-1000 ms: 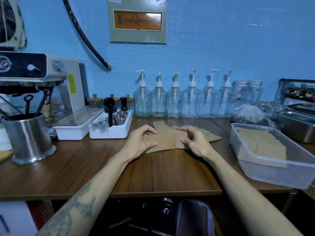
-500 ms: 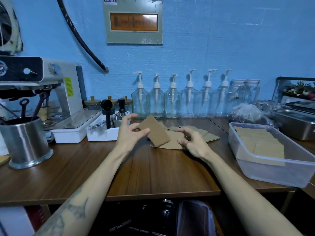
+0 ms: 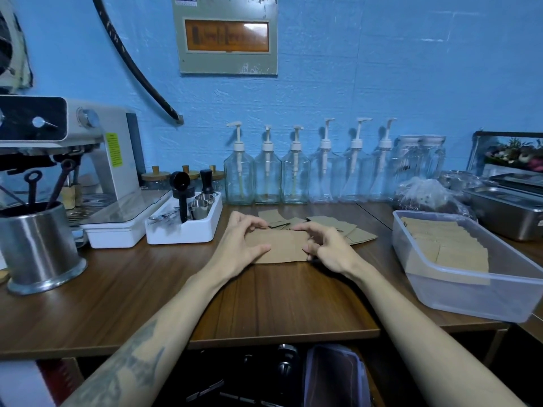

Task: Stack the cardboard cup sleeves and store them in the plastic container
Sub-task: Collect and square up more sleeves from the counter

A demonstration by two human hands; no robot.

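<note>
Both arms are stretched forward over the table [image 3: 132,292]. A flat sleeve [image 3: 283,248] is gripped at its two ends: the left hand [image 3: 238,245] is curled on one end, thumb in front, fingers behind, and the right hand [image 3: 329,251] is bent on the other. More sleeves [image 3: 332,227] are spread just behind the fingers. A stack [image 3: 443,248] is kept in the container [image 3: 476,298], off past the right hand.

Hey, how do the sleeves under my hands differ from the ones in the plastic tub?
The sleeves under the hands lie flat on the wooden counter, held by the left hand and right hand; the sleeves in the tub lean overlapped in a row, untouched inside the plastic container. Both are plain brown cardboard.
</note>
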